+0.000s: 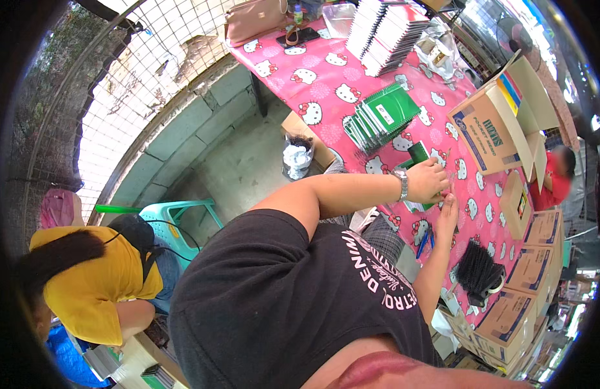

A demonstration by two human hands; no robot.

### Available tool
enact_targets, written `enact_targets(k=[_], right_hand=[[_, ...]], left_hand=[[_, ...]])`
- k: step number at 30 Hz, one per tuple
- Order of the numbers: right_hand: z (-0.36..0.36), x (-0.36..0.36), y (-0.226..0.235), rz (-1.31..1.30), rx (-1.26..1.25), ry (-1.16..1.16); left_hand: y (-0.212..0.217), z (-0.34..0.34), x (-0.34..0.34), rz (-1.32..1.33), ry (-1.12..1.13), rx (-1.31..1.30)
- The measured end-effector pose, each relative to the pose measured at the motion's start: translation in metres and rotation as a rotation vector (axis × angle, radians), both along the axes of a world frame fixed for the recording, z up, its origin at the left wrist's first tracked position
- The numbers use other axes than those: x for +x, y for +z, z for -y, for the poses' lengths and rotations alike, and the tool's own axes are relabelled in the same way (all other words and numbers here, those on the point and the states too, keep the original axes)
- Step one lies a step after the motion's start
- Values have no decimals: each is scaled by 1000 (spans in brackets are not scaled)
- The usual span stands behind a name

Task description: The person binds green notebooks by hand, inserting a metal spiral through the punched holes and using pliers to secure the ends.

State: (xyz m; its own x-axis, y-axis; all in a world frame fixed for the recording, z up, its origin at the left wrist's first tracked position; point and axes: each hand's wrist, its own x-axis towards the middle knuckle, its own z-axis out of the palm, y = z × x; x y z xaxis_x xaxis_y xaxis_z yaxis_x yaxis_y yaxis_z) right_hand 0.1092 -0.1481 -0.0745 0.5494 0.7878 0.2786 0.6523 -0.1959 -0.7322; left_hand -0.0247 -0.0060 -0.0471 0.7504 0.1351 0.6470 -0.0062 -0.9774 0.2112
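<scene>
My left hand, with a silver watch at its wrist, is closed with the fingers curled together. Its fingertips meet those of my right hand, whose fingers are also closed. Whatever small thing they hold between them is hidden. Both hands are over a green-covered notebook that lies partly covered on the table, with white pages showing under my wrist. Beyond them rests a fanned stack of green spiral notebooks. Blue pens lie beside my right forearm.
A pink patterned cloth covers the table. An open cardboard box stands to the right, near a black bundle of coils and stacked cartons. Tall notebook stacks are at the back. A person in yellow bends at left.
</scene>
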Motion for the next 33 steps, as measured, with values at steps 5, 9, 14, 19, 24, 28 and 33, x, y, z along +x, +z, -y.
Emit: enact_targets(k=[5,9,14,19,24,28,33], right_hand=[[-11,-9,28,9,-108,32],[-15,-22,56,148,-65,75],[-10,-5,61,151,-51,182],[-9,5,50,-317,-177,106],[-4,4,42,-47,-33,209],[-5,8,60,-299,-240,148],[-3,-2,64,-160,-276,204]], left_hand=[[-15,0,12,15,101,4],[-16,-6,16,1,95,-33],[-17,-13,19,-9,53,-28],[-22,-12,18,52,45,54],[-16,-12,11,16,18,56],[-12,-14,6,-66,-19,42],[-12,-17,2,-116,-52,22]])
